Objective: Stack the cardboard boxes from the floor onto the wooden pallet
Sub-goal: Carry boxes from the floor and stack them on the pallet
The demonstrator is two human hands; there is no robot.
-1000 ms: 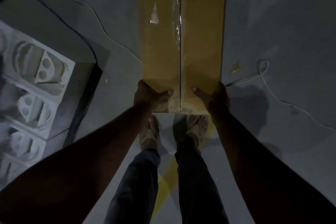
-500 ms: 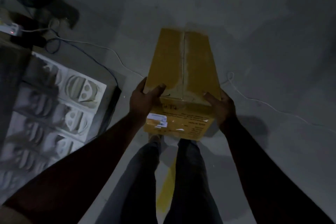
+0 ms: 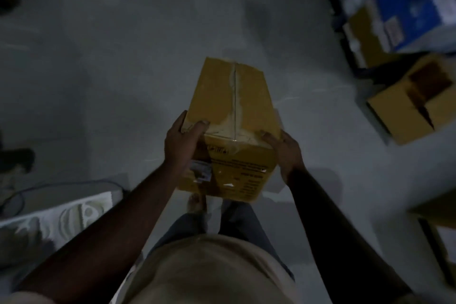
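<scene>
I hold a long yellow-brown cardboard box point(image 3: 232, 106) in front of me, off the grey floor, its taped top seam facing up and its printed end toward my body. My left hand point(image 3: 181, 142) grips its near left corner, thumb on top. My right hand point(image 3: 283, 147) grips the near right corner. A second cardboard box point(image 3: 414, 103), its flaps partly open, sits on the floor at the right. No wooden pallet is identifiable in the dim view.
White moulded foam packing point(image 3: 61, 219) lies on the floor at the lower left with a cable point(image 3: 49, 186) beside it. A pile with a blue-and-white carton point(image 3: 404, 5) and other boxes stands at the upper right. Another object's edge point(image 3: 436, 210) shows at the right.
The box has come up off the floor in both hands. My view has swung to the right: the foam slid to the lower left and the boxes at the right came into sight.
</scene>
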